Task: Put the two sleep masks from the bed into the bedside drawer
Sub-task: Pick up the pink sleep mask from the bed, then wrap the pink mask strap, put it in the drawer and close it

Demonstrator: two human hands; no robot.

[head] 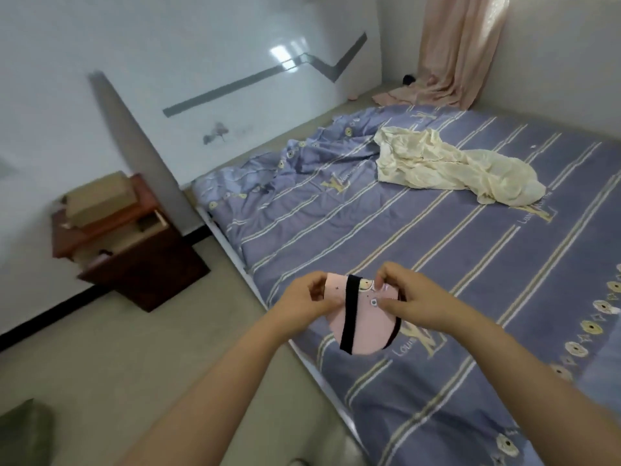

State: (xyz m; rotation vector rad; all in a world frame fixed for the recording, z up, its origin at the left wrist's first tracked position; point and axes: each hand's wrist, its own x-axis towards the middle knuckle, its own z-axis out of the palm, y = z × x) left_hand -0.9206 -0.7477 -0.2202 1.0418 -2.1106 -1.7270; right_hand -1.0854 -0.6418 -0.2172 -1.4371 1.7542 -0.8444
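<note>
A pink sleep mask [364,326] with a black strap hangs in the air above the bed's left edge. My left hand [304,302] pinches its left end and my right hand [413,295] pinches its upper right end. I cannot tell whether one mask or two stacked ones are in my hands. The dark red-brown bedside cabinet [148,260] stands on the floor at the left, by the bed's head. Its top drawer [148,228] is pulled partly open.
The bed [453,264] has a purple striped cover, with a crumpled cream cloth [447,166] near its head. Cardboard boxes [97,200] are stacked on the cabinet. A pink curtain [460,48] hangs at the far corner. Beige floor [134,348] lies between me and the cabinet.
</note>
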